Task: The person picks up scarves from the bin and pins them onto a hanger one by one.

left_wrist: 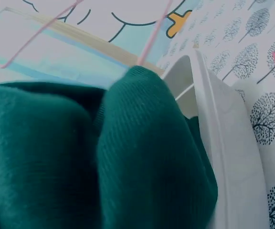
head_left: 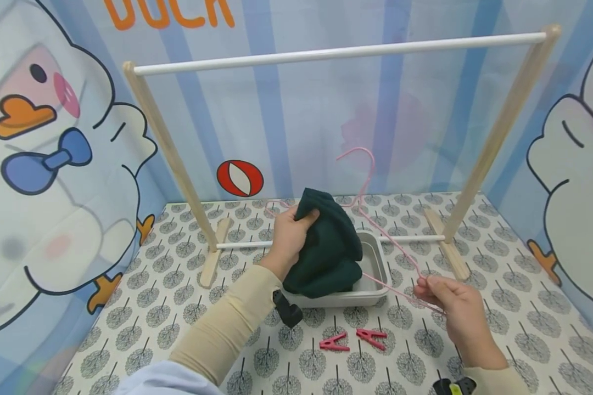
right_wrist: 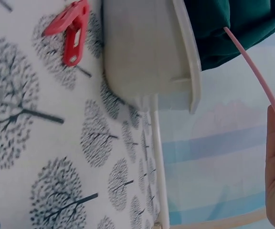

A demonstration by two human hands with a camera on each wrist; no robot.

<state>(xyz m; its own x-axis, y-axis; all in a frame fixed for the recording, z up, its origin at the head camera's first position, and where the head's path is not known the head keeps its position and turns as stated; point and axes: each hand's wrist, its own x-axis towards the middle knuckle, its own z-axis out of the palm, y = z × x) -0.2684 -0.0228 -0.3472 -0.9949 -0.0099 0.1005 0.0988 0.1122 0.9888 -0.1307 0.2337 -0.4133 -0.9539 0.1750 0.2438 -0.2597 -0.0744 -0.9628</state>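
Note:
My left hand (head_left: 290, 236) grips a dark green cloth garment (head_left: 333, 247) by its upper edge, thumb on the near side, over a white plastic basin (head_left: 375, 258). A pink wire hanger (head_left: 387, 236) passes into the folds of the cloth, its hook (head_left: 368, 159) pointing up. At the hanger's right corner my right hand (head_left: 457, 310) pinches the wire between thumb and fingers. In the left wrist view the green fabric (left_wrist: 147, 152) fills most of the picture. The right wrist view shows the pink wire (right_wrist: 257, 71) running from the cloth to the fingers.
Two red clothespins, one on the left (head_left: 334, 342) and one on the right (head_left: 371, 338), lie in front of the basin. A drying rack with a white top bar (head_left: 326, 55) and wooden posts (head_left: 499, 131) stands behind. The tablecloth (head_left: 178, 329) has a tree print.

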